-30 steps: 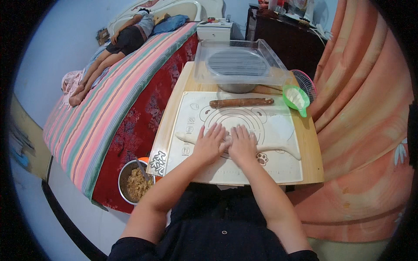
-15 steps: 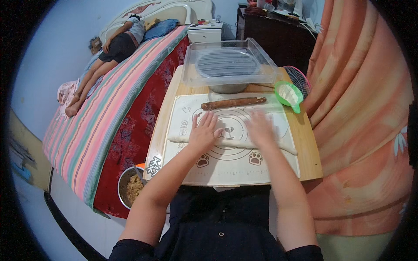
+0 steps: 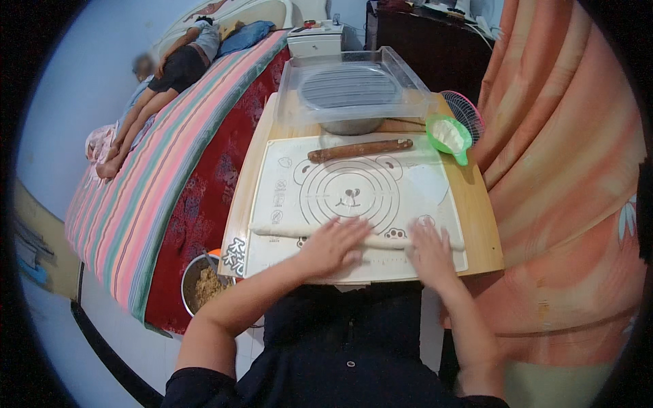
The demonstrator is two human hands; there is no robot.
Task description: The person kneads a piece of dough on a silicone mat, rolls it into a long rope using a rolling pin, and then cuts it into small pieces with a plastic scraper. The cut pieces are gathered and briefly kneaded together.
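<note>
"Where's the dough rope (image 3: 388,243)?"

"Crosswise beneath the fingers of both hands, its ends reaching past them on either side."

"And those fingers?"

"The left hand (image 3: 335,246) has them spread, gripping nothing; the right hand (image 3: 433,264) likewise (it's blurred, so I can't tell whether it presses)."

"Beyond the fingertips?"

"A brown rolling pin (image 3: 360,151), well apart from them."

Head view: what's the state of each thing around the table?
Dough: long rope, uncut
Left hand: open, over dough
Right hand: open, blurred
Mat: spread flat
Rolling pin: lying on mat
Green scoop: holding white powder
Metal bowl: uncovered, holding crumbly mixture
Clear box: above metal pot
</note>
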